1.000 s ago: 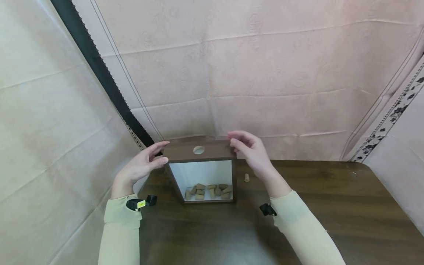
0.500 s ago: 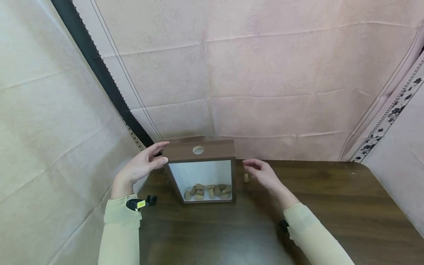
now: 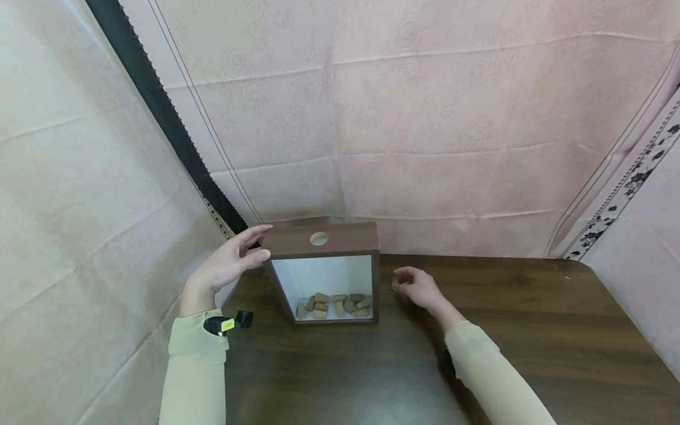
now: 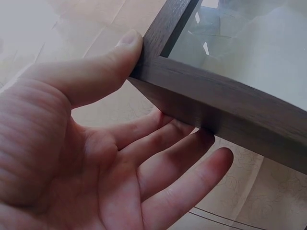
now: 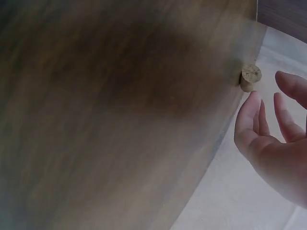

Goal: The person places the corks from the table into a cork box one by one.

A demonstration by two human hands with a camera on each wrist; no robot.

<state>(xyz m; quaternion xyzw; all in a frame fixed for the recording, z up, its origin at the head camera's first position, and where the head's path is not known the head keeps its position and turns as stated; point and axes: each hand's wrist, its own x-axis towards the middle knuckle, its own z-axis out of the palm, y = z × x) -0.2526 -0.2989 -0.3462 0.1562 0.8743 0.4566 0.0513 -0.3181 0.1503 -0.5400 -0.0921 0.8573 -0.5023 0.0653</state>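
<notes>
A brown wooden box [image 3: 347,241] with a clear front and a round hole [image 3: 319,238] in its top stands on the table. My left hand [image 3: 225,267] holds it at the upper left corner. In the left wrist view, the thumb [image 4: 127,52] lies against the front frame, and fingertips meet the side and rear edge. Several corks [image 3: 320,298] lie in the bottom of the box. Right of it, a single cork [image 5: 251,75] stands upright on the table. My right hand [image 3: 422,290] is beside this cork, its thumb and fingers apart around a gap in the right wrist view.
The dark wood table [image 3: 510,330] extends to the right and toward me. Pale cloth [image 3: 425,130] hangs behind the table, with another cloth panel [image 3: 90,236] close on the left. A black strap device [image 3: 220,326] sits on my left wrist.
My right hand has left the upper right corner of the box and come down to the lone cork on the table. The left hand and the box have stayed in place.
</notes>
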